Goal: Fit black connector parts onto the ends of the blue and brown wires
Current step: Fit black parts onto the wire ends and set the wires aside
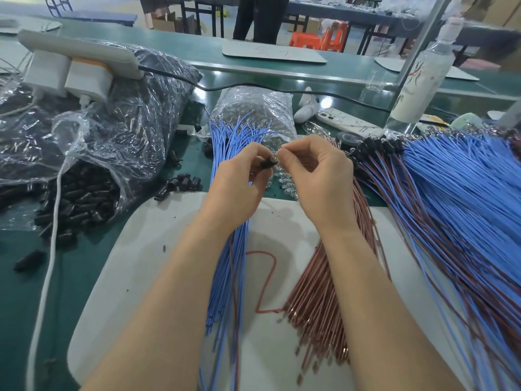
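Fingers (pixel 253 150) of left hand (pixel 236 182) pinched on black connector (pixel 267 164), right hand (pixel 315 176) fingers (pixel 293 149) pinched on tiny unclear part, just beside left fingertips.

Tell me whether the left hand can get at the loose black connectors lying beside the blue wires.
Probably yes: the loose black connectors lie uncovered just beside the left hand, nothing between, though its fingers pinch a black part.
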`<action>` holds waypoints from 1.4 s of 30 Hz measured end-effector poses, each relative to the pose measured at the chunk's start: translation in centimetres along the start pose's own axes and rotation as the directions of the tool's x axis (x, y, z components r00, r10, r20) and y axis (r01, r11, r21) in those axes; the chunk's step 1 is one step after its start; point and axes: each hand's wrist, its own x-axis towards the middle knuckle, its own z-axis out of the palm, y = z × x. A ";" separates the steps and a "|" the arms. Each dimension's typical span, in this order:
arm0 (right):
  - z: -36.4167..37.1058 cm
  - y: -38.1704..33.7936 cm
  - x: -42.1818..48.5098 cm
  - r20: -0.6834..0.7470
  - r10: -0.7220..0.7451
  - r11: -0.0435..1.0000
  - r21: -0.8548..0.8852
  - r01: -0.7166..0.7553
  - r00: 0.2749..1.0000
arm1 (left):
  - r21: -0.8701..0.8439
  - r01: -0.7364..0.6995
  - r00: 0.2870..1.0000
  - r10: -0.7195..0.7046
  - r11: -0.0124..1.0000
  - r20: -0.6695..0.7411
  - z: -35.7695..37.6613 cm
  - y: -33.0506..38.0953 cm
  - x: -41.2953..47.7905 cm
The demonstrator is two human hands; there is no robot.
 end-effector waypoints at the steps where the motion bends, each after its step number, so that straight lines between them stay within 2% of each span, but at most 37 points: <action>1: 0.0 0.0 0.0 0.003 -0.010 1.000 -0.013 0.010 1.000 | 0.006 0.001 1.000 -0.001 1.000 0.001 0.0 0.0 0.0; 15: -0.1 0.1 -0.1 0.059 -0.053 0.996 -0.074 0.057 0.997 | 0.073 -0.057 0.998 0.057 0.996 -0.005 0.1 -0.3 -0.1; 19: -0.6 0.7 0.4 0.083 0.093 0.991 0.088 -0.100 0.992 | 0.035 -0.043 0.999 0.044 0.998 -0.022 -0.2 -0.2 -0.1; 24: -0.9 1.4 0.6 0.139 0.199 0.957 0.185 -0.223 0.970 | 0.039 -0.034 0.999 0.033 0.999 0.021 -0.4 -0.5 0.0; 34: 0.0 1.4 0.0 0.190 0.300 0.888 0.303 -0.347 0.935 | 0.116 -0.027 0.999 0.025 0.993 0.022 -0.4 -0.1 -0.1; 38: 0.4 1.1 -0.1 0.177 0.325 0.833 0.412 -0.370 0.929 | 0.129 -0.019 1.000 0.019 0.991 -0.002 -0.6 0.3 0.0; 42: 0.0 0.7 0.2 0.226 0.356 0.749 0.510 -0.422 0.907 | 0.153 -0.014 1.000 0.015 0.988 -0.004 -1.0 1.2 0.2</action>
